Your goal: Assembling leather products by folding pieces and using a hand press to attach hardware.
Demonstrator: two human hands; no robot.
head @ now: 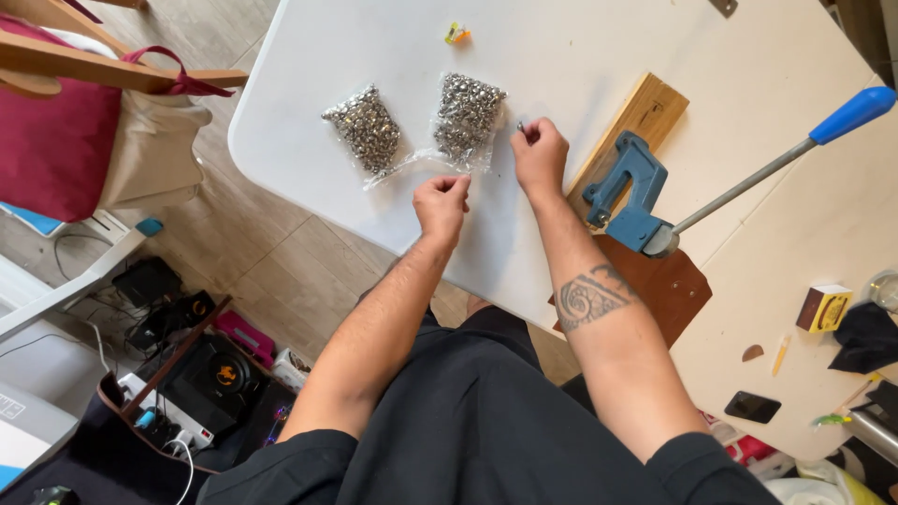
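Near the table (309,37) front edge, left hand (441,204) pinches the clear bag of studs (465,117) by its corner; right hand (539,155), just beside the bag, pinches one small stud (522,125). Open tabletop beyond.

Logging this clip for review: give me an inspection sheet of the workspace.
Surface: white table, bare patches.
Job's things: two clear bags of small silver metal pieces; blue lever press on wooden board.
Clutter: brown leather piece, small box, black phone.
Hands: right hand pinches a small metal piece in its fingers; left hand at a bag's edge.
Cables: power strip and cords on the floor.
Surroundings: red bag, tiled floor.
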